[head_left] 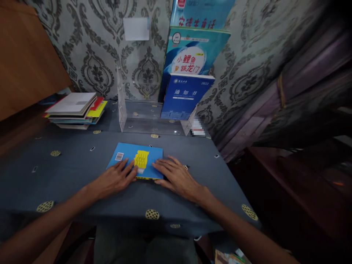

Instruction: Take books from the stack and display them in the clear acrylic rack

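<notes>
A blue book [126, 150] with a yellow patch and a barcode lies flat on the table in front of me. My left hand [117, 178] rests on its near left part, fingers stretched out across the cover. On the right edge lies my right hand [176, 178], its fingers spread and the thumb by the near edge. Beyond the book stands a clear acrylic rack [151, 126]. A dark blue booklet [187, 96] leans in its right part, with a teal book [196, 40] and another blue book [203, 14] behind and above it.
A stack of books [73, 104] sits at the back left, beside a wooden panel [30, 51]. The grey tablecloth [82, 161] has a pineapple print. A white card [136, 29] is on the patterned wall covering. At right hangs a purple curtain [253, 110], beyond the table's edge.
</notes>
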{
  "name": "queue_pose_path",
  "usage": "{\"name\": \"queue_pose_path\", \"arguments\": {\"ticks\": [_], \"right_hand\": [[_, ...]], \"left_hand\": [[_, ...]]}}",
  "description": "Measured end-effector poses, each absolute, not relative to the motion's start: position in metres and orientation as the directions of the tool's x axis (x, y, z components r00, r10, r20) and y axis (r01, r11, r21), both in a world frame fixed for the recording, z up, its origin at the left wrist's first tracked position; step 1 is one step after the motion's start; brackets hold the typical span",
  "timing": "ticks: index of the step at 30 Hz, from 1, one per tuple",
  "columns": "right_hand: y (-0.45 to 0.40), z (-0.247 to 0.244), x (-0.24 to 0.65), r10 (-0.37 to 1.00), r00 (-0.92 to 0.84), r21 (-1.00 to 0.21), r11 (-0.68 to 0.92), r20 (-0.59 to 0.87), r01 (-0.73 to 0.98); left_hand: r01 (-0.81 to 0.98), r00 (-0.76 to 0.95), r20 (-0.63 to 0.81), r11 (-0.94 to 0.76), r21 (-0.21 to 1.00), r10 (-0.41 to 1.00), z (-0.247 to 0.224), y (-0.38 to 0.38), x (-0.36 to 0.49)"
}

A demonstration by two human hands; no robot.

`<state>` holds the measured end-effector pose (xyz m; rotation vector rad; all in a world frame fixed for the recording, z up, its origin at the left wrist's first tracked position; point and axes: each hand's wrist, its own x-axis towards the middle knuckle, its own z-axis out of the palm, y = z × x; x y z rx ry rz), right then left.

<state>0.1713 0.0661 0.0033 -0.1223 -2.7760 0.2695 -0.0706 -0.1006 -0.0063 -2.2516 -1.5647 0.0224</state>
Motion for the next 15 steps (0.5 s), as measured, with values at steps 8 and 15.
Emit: {"name": "queue_pose_path", "arguments": {"ticks": [8, 15], "right_hand": [[0.102, -0.007, 0.163, 0.348, -0.833, -0.656, 0.755, 0.43, -0.024], [0.118, -0.009, 0.135, 0.532, -0.819, -0.964, 0.248, 0.215, -0.092]], "left_hand": [[0.97, 0.239, 0.303, -0.241, -0.031, 0.923, 0.021, -0.094, -0.07], [0.944, -0.012, 0.411, -0.126, 0.306, 0.912, 0.062, -0.091, -0.067]]}}
